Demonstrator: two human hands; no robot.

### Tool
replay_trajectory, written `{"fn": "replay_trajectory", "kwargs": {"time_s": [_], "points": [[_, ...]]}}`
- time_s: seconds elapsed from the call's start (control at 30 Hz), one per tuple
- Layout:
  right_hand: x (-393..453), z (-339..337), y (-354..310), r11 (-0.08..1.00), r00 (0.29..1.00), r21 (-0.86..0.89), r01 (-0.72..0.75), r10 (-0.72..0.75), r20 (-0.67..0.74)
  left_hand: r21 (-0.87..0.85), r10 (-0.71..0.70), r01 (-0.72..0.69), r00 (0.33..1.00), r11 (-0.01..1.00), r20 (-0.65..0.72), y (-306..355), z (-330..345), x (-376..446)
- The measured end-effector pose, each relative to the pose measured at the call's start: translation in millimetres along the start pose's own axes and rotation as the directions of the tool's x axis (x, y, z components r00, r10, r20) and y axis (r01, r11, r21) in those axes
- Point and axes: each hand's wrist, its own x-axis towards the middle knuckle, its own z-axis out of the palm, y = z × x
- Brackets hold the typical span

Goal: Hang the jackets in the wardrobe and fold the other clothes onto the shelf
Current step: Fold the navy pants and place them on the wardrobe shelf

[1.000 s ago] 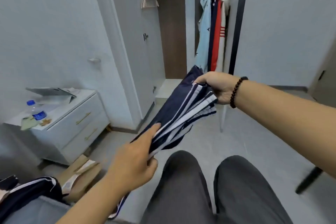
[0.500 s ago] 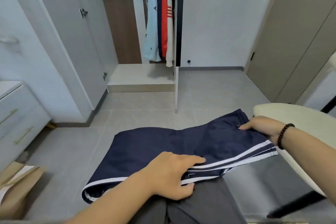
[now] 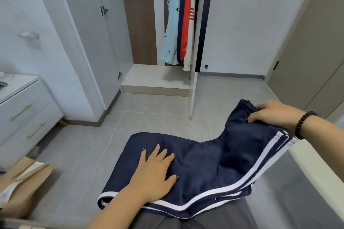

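My left hand, which pinched the striped edge a moment ago, now presses spread and flat on the navy shorts across my lap. My right hand pinches the waistband end. Smoothing is done; folding follows.

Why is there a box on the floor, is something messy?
A little. A flattened cardboard box lies on the floor tiles beside the drawer unit, not put away. The wardrobe door stands open. The navy trousers are just mid-fold on the lap.
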Motion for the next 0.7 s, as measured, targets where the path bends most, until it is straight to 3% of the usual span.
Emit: {"fn": "replay_trajectory", "kwargs": {"time_s": [0.07, 0.1, 0.17, 0.2, 0.27, 0.33, 0.4, 0.57, 0.7], "points": [[4, 16, -32, 0.998, 0.998, 0.017, 0.055, -0.056, 0.037, -0.333, -0.077, 0.042, 0.993, 0.942, -0.093, -6, -5, -4], [5, 26, -48, 0.995, 0.994, 0.069, 0.074, -0.079, 0.073, -0.549, -0.149, 0.062, 0.982, 0.833, -0.115, -9, -10, -7], [6, 50, -80, 0.983, 0.982, 0.153, 0.097, -0.12, 0.144, -0.885, -0.306, 0.045, 0.945, 0.463, -0.112, -17, -22, -12], [7, 65, -95, 0.98, 0.974, 0.163, 0.113, -0.142, 0.177, -0.958, -0.381, 0.018, 0.919, 0.287, -0.097, -23, -25, -13], [8, 99, -123, 0.977, 0.958, 0.134, 0.164, -0.191, 0.212, -0.998, -0.473, -0.024, 0.881, -0.056, 0.005, -36, -29, -14], [8, 136, -145, 0.971, 0.949, 0.07, 0.229, -0.239, 0.207, -0.914, -0.481, -0.061, 0.863, -0.402, 0.154, -49, -30, -15], [8, 171, -162, 0.962, 0.942, 0.038, 0.27, -0.272, 0.197, -0.796, -0.434, -0.064, 0.863, -0.602, 0.259, -62, -32, -21], [0, 235, -184, 0.949, 0.935, 0.159, 0.272, -0.299, 0.189, -0.693, -0.329, -0.03, 0.895, -0.72, 0.303, -90, -31, -39], [-11, 254, -177, 0.894, 0.905, 0.41, 0.181, -0.314, 0.286, -0.729, -0.296, 0.032, 0.901, -0.684, 0.317, -112, -32, -49]]}}
